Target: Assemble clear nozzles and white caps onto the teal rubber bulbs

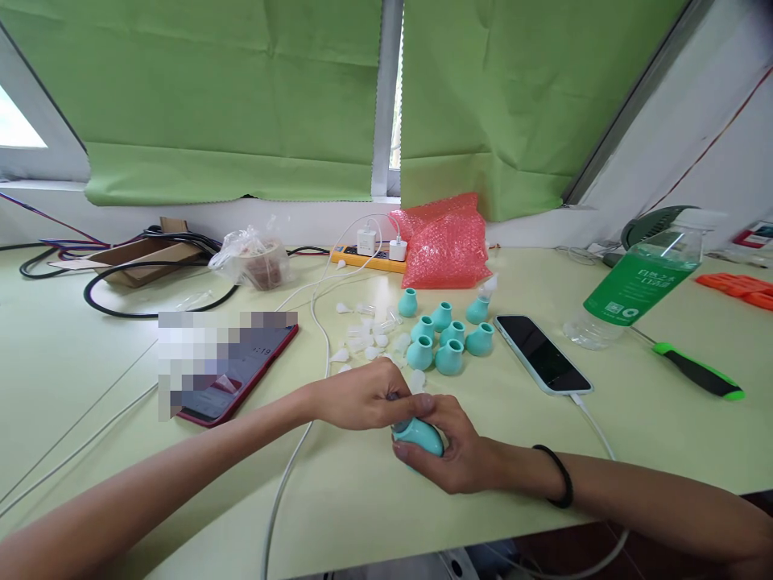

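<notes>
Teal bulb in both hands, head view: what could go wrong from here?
1. Loose clear tips lie just behind the left hand; a slip off the teal bulb could scatter them.
2. The white cable runs under the left forearm; a snag might tug it.
3. The standing bulbs sit close to the right hand and could topple.

Pink bubble wrap (pixel 447 242), teal bulb (pixel 423 437), green curtains (pixel 241 97), pale-green table (pixel 634 419), red-cased phone (pixel 241 379); black wristband (pixel 564 475)

Our 2 bare forearms reach in from both sides; our left hand (pixel 362 396) pinches downward, touching our right hand (pixel 457 455), whose fingers curl tight.
</notes>
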`<action>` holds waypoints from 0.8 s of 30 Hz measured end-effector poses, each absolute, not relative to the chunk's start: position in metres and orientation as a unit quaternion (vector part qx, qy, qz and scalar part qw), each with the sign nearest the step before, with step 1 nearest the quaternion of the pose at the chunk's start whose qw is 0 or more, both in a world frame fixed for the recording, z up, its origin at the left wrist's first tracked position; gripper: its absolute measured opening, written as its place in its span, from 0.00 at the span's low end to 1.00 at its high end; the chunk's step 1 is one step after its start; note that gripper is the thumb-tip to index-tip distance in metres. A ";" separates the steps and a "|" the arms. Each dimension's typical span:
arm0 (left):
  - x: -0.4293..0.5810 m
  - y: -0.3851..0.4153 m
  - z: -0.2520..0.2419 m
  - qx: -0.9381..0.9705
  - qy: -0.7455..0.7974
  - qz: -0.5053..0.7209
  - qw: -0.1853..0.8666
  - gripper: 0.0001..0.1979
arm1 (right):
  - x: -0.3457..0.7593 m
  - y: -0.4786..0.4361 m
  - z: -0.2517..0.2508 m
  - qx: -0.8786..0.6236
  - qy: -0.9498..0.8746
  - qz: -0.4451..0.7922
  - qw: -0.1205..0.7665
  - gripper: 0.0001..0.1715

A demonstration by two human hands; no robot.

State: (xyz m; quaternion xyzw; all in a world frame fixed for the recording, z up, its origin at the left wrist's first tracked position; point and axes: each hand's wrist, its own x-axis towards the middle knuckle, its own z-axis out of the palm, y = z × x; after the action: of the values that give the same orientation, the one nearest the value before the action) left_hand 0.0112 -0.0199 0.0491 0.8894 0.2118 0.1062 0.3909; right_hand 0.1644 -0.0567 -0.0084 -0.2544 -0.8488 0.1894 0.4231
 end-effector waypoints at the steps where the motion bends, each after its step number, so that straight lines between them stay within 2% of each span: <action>1: 0.011 -0.018 0.049 0.875 0.203 0.097 0.429 0.23 | 0.164 -0.057 -0.009 -0.247 -0.856 0.175 0.419 0.07; 5: 0.008 -0.014 0.050 0.796 0.192 0.041 0.572 0.25 | 0.167 -0.055 -0.013 -0.178 -0.900 0.128 0.378 0.06; 8: 0.000 -0.010 0.059 0.783 0.216 0.022 0.583 0.26 | 0.170 -0.054 -0.015 -0.128 -0.921 0.128 0.345 0.04; 15: -0.018 0.004 0.059 0.901 0.326 -0.119 0.260 0.15 | 0.171 -0.042 -0.006 -0.190 -0.908 0.107 0.358 0.04; 19: -0.018 0.010 0.041 0.926 0.360 -0.073 0.083 0.13 | 0.169 -0.030 -0.011 -0.229 -0.909 0.044 0.346 0.05; 21: -0.016 0.012 0.034 0.929 0.363 -0.046 0.052 0.14 | 0.169 -0.025 -0.015 -0.266 -0.902 0.018 0.341 0.07; 24: -0.016 0.015 0.029 0.931 0.358 -0.012 0.067 0.14 | 0.168 -0.021 -0.018 -0.288 -0.891 0.005 0.352 0.10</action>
State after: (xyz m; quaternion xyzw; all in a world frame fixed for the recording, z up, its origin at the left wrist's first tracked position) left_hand -0.0158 0.0152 0.0288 0.9311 0.3583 -0.0124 0.0673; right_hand 0.1682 -0.0214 -0.0184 -0.2876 -0.8908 0.0047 0.3519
